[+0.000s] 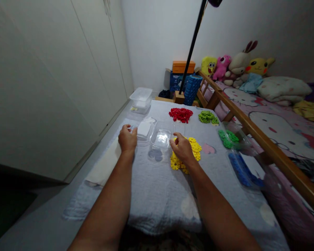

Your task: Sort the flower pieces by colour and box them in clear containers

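Note:
My left hand point(127, 138) has its fingers curled against the left end of a clear plastic container point(161, 136) with its hinged lid point(144, 129) folded out. My right hand point(182, 148) grips the container's right edge and lies over a pile of yellow snowflake pieces point(192, 150). The container hovers just above the grey blanket point(157, 188). Piles of red pieces point(180, 114) and light green pieces point(207, 117) lie farther back.
Clear boxes with dark green pieces point(228, 138) and blue pieces point(242, 170) sit at the right, by a wooden bed rail point(264, 143). A stack of clear boxes point(140, 99) stands back left. A black pole point(192, 48), plush toys point(238, 64) and a white wardrobe point(54, 80) surround the area.

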`<state>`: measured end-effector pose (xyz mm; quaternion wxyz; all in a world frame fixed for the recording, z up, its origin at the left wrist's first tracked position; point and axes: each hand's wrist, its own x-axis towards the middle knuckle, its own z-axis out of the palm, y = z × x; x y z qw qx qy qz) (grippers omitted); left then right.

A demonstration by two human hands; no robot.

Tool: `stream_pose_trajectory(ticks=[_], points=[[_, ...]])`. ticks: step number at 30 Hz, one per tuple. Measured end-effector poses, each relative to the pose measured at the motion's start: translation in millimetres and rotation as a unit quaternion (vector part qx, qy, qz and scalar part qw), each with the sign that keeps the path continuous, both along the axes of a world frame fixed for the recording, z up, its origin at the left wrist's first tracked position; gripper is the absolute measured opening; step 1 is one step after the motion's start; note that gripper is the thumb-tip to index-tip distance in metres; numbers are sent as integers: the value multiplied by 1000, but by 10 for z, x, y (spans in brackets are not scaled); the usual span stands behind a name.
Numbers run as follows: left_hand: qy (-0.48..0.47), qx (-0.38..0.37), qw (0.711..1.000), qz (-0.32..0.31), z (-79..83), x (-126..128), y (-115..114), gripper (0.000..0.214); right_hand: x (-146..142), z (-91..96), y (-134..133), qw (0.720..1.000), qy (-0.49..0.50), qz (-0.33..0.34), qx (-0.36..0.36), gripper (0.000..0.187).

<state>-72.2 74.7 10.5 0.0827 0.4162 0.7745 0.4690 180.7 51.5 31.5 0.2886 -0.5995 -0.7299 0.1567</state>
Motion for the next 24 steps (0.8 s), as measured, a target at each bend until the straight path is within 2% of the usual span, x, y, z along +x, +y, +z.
stream_pose_trajectory(ticks=[11, 16, 20, 24], points=[[92, -53, 988, -109, -111, 114, 43, 48, -50, -82, -16, 999, 51, -3, 9, 42], [113, -2, 987, -114, -50, 192, 5, 39, 145, -24, 101, 996, 88, -4, 21, 37], [30, 63, 984, -166, 45, 284, -61, 36, 617, 33, 321, 995, 58, -71, 46, 34], [-158, 37, 962, -218, 94, 399, -127, 43, 1030, -55, 472, 993, -56, -103, -14, 34]])
